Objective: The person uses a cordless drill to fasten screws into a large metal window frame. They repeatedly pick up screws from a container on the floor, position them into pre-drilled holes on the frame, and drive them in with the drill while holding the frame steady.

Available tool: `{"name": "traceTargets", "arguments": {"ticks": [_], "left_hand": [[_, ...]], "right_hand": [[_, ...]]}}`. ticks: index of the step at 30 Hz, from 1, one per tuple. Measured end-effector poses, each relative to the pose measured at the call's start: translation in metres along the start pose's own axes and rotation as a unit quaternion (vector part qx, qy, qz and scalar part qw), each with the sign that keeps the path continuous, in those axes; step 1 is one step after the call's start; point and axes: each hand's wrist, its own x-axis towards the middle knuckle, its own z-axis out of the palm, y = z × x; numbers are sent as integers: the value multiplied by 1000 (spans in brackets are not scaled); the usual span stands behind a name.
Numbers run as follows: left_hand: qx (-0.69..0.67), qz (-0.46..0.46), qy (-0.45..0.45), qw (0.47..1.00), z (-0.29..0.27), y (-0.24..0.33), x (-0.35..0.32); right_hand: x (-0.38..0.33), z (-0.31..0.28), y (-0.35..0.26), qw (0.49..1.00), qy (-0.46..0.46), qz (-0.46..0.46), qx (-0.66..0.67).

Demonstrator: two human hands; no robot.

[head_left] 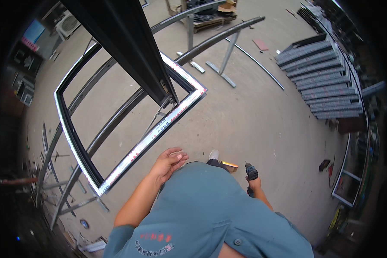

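My left hand (167, 162) hovers with loosely curled fingers and holds nothing, just off the near right side of a dark rectangular window frame (152, 136) wrapped in white protective tape. The frame lies flat on two long grey metal rails (112, 122). A dark frame bar (129, 47) juts toward me from the top, ending over the frame's far right corner. My right hand (254, 184) hangs low by my hip, gripping a cordless drill (250, 172) with its nose pointing away. My blue-grey shirt fills the lower middle.
A stack of grey metal profiles (322, 79) lies on the concrete floor at the right. More frames lean along the right wall (350, 180). A wooden pallet (210, 19) sits at the far top. Scraps and tools litter the floor at the left (51, 159).
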Motion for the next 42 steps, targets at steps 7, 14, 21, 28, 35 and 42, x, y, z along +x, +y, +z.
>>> {"name": "traceTargets", "arguments": {"ticks": [7, 14, 21, 28, 35, 42], "left_hand": [[25, -32, 4, 999, -67, 3, -23], [81, -40, -58, 994, -71, 8, -12], [-7, -40, -124, 991, -40, 19, -9], [28, -39, -136, 989, -33, -13, 9], [145, -97, -96, 980, -23, -81, 39], [208, -93, -17, 974, -17, -175, 61]], "right_hand": [[-96, 88, 19, 996, 21, -3, 86], [-202, 125, 45, 972, -9, 75, 224], [-255, 126, 80, 981, -21, 83, 173], [-266, 105, 112, 988, -20, 155, 10], [-269, 106, 119, 975, 101, 95, 175], [-261, 126, 157, 956, -33, 171, 237]]}}
